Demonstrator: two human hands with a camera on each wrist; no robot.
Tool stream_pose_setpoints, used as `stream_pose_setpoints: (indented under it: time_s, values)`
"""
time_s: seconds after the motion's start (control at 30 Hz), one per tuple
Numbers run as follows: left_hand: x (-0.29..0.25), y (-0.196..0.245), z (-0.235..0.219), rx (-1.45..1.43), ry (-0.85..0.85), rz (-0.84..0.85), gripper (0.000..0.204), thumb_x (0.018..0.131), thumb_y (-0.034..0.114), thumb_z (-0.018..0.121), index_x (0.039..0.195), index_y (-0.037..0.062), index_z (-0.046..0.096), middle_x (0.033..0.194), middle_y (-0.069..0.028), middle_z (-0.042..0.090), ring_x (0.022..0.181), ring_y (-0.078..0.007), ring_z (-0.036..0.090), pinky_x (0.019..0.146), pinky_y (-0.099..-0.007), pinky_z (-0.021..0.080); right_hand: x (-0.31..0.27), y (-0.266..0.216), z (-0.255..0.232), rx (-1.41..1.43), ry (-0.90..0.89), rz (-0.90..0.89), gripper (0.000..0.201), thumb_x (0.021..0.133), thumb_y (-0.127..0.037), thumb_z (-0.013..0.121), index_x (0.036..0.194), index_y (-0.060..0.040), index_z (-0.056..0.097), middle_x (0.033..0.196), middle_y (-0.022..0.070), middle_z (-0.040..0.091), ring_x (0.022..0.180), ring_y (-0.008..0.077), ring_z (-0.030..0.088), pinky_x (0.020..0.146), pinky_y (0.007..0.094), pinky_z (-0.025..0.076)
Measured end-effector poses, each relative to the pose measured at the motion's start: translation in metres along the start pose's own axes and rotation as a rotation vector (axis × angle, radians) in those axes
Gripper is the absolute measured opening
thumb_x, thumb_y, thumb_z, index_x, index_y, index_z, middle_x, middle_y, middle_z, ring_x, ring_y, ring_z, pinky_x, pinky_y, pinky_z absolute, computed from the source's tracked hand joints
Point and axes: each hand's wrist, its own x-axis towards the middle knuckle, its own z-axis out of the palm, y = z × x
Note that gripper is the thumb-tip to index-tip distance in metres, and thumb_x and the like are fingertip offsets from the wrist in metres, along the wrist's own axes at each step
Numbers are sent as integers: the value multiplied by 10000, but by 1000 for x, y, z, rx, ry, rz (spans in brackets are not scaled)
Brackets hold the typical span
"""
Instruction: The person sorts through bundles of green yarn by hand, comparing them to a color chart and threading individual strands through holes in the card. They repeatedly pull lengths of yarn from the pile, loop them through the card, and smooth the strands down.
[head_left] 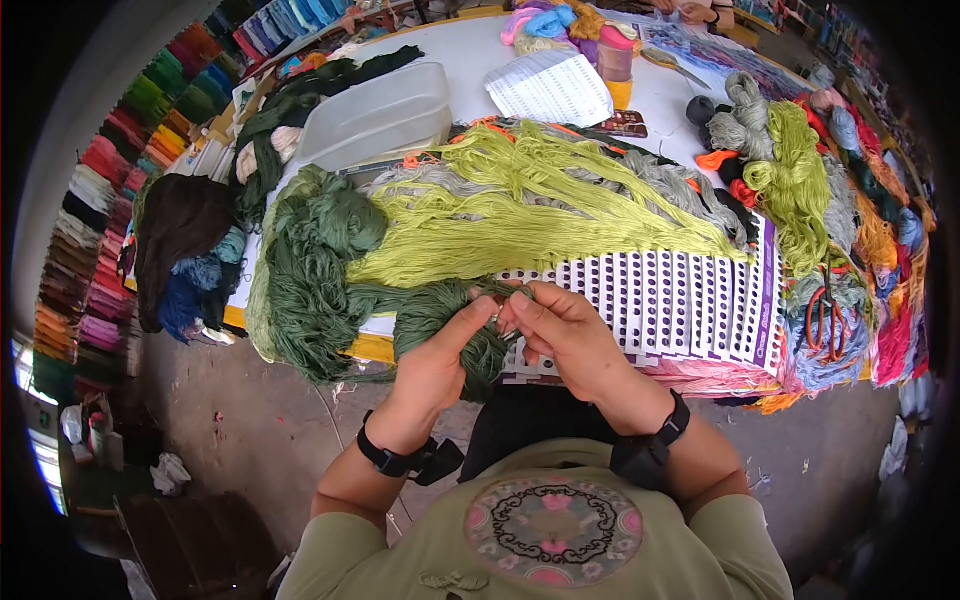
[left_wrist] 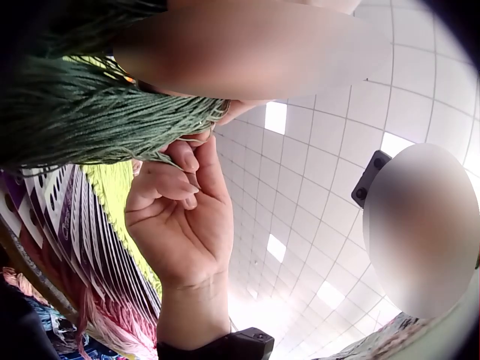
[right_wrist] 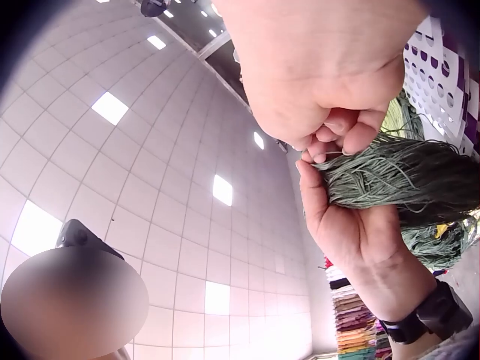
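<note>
A thick bundle of dark green embroidery thread (head_left: 432, 322) lies across the table's near edge and hangs in front of the person. My left hand (head_left: 437, 362) grips its gathered end, the thumb over the strands. Close against it, my right hand (head_left: 578, 345) pinches strands at that same end with curled fingers. In the left wrist view the strands (left_wrist: 142, 124) run to the fingertips of the right hand (left_wrist: 184, 221). The right wrist view has the left hand (right_wrist: 356, 236) under the bundle (right_wrist: 382, 172), with the right hand (right_wrist: 322, 75) above. Part of the fingertips is hidden.
Beyond the hands, yellow-green thread (head_left: 540, 220) is spread over punched white thread cards (head_left: 650, 310). More dark green thread (head_left: 315, 270) is heaped at the left. Further back stand a clear plastic bin (head_left: 380, 115), a printed sheet (head_left: 550, 88) and a cup (head_left: 616, 62). Red-handled scissors (head_left: 825, 320) lie right.
</note>
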Motion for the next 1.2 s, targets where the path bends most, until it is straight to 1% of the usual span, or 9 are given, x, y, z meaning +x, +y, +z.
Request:
stream_pose_setpoints:
  time_s: [0.23,0.33,0.5,0.57,0.63,0.87,1.07,1.13,1.2]
  values:
    - [-1,-2,1,18,3,37,188,925,105,566,1078,2,601,991,-65,639,910,-146,599,837,-298,470,-1,-1,1,-31,10,-74,278,960,-290,524,1056,-43,609,897,-8,618,814,55,561,546,192,431]
    - [-1,-5,-1,104,81,48,178,924,109,571,1062,0,602,977,-68,641,907,-153,603,835,-307,474,-1,-2,0,-56,-5,-111,257,959,-289,527,1013,-51,607,883,-13,610,750,39,530,540,188,425]
    - [2,-2,-5,84,33,25,155,927,130,564,993,0,620,998,-75,645,915,-163,599,836,-309,472,-3,-11,1,26,-10,-41,220,963,-275,522,937,-67,591,760,-26,564,539,18,424,504,186,401]
    - [3,0,-5,-7,9,-13,157,929,139,561,967,1,626,1006,-78,646,920,-167,597,836,-311,471,-1,-10,1,40,1,-38,217,964,-270,520,936,-67,591,739,-29,553,523,17,415,499,186,399]
    - [4,-1,-7,-75,0,-44,155,919,143,556,928,2,621,1067,-107,629,984,-210,592,904,-376,455,0,-9,1,52,16,-37,214,965,-266,518,935,-67,591,718,-32,543,506,16,406,494,187,396]
    - [5,-3,-6,-81,-22,-57,169,922,156,559,938,-2,617,1065,-123,629,1022,-231,589,917,-393,454,1,-7,1,54,86,-63,214,962,-264,524,924,-66,595,656,-44,488,514,16,411,490,190,389]
    - [4,2,-11,-89,27,-157,277,957,238,483,920,-12,597,1039,-172,629,1021,-309,594,994,-465,419,1,-7,-3,109,193,-84,233,959,-277,526,905,-63,600,602,-56,435,488,24,365,472,195,371]
    - [6,0,-20,-348,-177,-137,338,962,302,450,900,1,592,1023,-181,628,1030,-329,587,1016,-496,389,0,-9,-5,115,224,-80,239,958,-280,527,896,-62,602,599,-57,432,482,24,350,464,197,364]
    - [6,3,-19,-347,-192,-114,352,954,331,457,890,12,591,1026,-175,626,1036,-339,581,1032,-513,363,-3,-15,-2,-65,136,16,250,954,-286,524,871,-64,604,593,-58,422,493,33,383,448,200,357]
